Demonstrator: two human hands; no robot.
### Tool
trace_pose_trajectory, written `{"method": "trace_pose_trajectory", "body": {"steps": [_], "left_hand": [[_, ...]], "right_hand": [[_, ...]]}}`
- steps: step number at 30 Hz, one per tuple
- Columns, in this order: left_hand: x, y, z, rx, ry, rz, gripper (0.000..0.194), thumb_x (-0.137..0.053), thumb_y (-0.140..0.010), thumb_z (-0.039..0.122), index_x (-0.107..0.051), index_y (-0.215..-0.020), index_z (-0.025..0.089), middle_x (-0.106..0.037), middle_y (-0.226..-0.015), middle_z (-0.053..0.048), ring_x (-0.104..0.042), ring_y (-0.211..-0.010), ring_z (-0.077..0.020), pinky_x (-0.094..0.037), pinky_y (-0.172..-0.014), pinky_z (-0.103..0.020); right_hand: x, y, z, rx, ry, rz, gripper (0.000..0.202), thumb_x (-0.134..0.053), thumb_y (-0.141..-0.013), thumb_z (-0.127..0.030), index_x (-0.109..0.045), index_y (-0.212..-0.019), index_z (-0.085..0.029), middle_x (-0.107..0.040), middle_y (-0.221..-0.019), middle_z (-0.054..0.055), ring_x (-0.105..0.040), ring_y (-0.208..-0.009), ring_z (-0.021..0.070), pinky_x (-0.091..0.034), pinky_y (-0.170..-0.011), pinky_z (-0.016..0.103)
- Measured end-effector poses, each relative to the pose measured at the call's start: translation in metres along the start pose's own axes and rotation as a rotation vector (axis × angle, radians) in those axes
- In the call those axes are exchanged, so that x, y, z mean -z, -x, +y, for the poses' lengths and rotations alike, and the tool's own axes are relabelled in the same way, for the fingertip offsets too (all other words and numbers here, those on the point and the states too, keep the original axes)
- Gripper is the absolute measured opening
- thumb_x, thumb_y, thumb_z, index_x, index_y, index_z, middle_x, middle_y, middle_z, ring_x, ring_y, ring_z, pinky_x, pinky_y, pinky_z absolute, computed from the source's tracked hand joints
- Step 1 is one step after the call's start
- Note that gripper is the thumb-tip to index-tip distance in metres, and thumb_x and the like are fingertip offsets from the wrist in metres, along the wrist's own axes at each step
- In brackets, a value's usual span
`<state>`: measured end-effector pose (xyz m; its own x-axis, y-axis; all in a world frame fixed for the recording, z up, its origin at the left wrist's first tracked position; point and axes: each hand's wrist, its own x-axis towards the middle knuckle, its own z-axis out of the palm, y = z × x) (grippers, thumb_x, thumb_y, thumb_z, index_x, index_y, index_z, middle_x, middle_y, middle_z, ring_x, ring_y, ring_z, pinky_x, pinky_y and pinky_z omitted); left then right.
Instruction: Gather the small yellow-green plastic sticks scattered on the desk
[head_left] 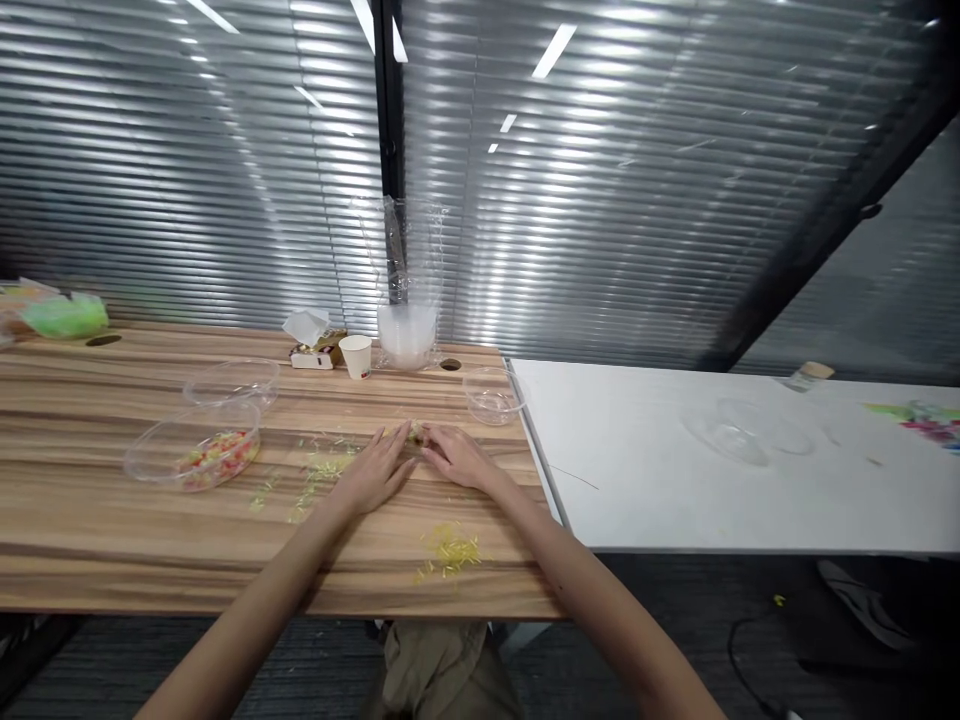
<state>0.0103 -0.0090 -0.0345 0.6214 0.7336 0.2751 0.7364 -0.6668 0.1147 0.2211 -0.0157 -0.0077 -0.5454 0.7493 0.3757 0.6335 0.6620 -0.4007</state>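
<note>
My left hand (375,472) rests on the wood-grain table (247,560) with its fingers stretched forward. Opposite it, my right hand (455,456) lies with fingers extended toward the left one. Between the fingertips of both hands sits a small heap of greenish bits (415,433), partly covered by the fingers. Left of my left hand, pale yellow-green slivers (326,470) are scattered over the wood. A loose pile of yellow slivers (454,552) lies closer to me, below my right hand.
On the left stand a clear bowl with red and yellow bits (217,460) and another clear bowl (232,385). Behind are a tissue box (319,352), a paper cup (356,357), bagged stacked bowls (407,335) and a clear bowl (493,400). A white table (637,480) adjoins at right.
</note>
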Motion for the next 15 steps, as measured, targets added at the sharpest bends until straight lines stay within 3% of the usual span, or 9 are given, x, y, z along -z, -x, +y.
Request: {"method": "trace_pose_trajectory", "body": {"steps": [8, 15], "left_hand": [[0.0027, 0.0009, 0.0027, 0.057, 0.030, -0.047, 0.066, -0.022, -0.098, 0.050, -0.024, -0.147, 0.007, -0.029, -0.152, -0.016, -0.031, -0.139, -0.0255, -0.020, -0.116, -0.043], [0.0046, 0.0017, 0.0049, 0.105, -0.002, 0.021, 0.065, -0.023, -0.098, 0.047, -0.025, -0.146, 0.002, -0.033, -0.149, -0.020, -0.033, -0.139, -0.0253, -0.021, -0.116, -0.045]], "right_hand": [[-0.0046, 0.0004, 0.0086, -0.066, -0.139, 0.086, 0.025, -0.048, -0.095, -0.027, -0.053, -0.117, -0.016, -0.064, -0.114, 0.012, -0.060, -0.103, 0.0215, -0.045, -0.091, 0.033], [-0.0054, -0.0011, 0.0078, -0.049, -0.076, 0.024, 0.026, -0.048, -0.095, -0.033, -0.052, -0.115, -0.016, -0.062, -0.117, 0.014, -0.058, -0.110, 0.0241, -0.042, -0.096, 0.038]]}}
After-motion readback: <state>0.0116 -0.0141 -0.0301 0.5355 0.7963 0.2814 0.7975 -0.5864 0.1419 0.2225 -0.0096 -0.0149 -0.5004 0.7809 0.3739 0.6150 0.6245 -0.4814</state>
